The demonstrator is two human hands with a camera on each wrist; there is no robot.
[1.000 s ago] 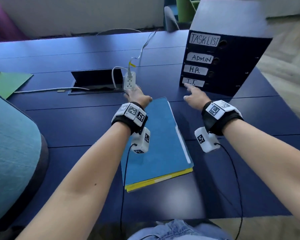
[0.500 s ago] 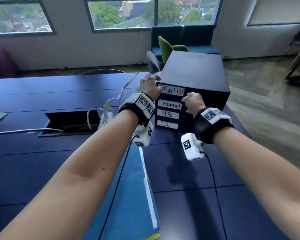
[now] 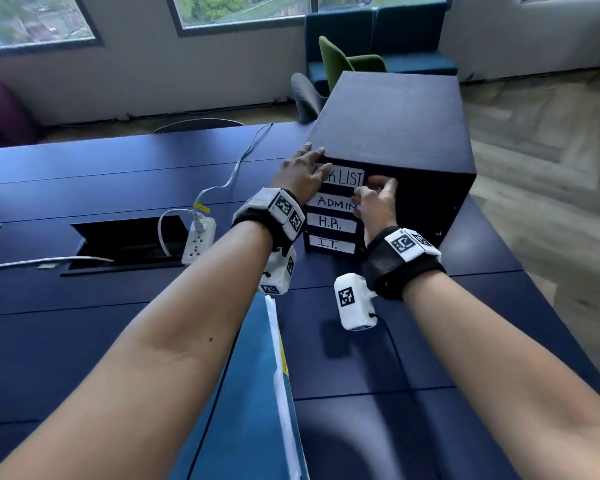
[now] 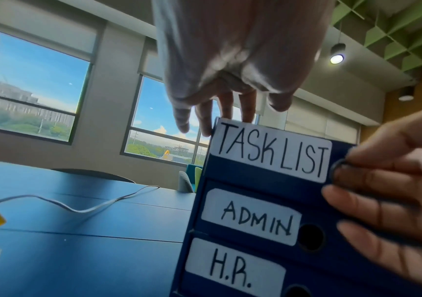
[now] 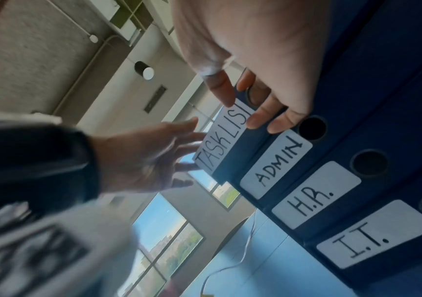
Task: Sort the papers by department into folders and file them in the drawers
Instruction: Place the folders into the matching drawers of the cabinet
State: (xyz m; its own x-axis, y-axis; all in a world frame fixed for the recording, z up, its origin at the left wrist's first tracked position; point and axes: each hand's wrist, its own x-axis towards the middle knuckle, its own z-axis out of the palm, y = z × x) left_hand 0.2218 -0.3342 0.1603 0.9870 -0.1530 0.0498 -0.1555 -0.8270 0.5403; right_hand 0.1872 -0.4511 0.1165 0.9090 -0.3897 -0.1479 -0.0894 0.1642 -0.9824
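Drawer box (image 3: 392, 133) on counter (image 3: 84, 306), drawers labelled TASK LIST, ADMIN, H.R., I.T. Blue folder (image 3: 253, 393) flat at near edge, below forearms. Since half a second ago: left hand (image 3: 300, 174) flattened on box's top corner, fingers straight; right hand (image 3: 376, 202) raised, fingertips hooked in TASK LIST drawer's finger hole (image 4: 339, 166). Power strip (image 3: 199, 240) left.

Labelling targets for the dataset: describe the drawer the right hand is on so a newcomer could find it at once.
Find the dark blue drawer box standing on the blue table. Its front holds four stacked drawers with white handwritten labels. The target is the top drawer, labelled TASK LIST, above ADMIN, H.R. and I.T.; the right hand has its fingers at the finger hole, while the left hand rests on the box's top corner.
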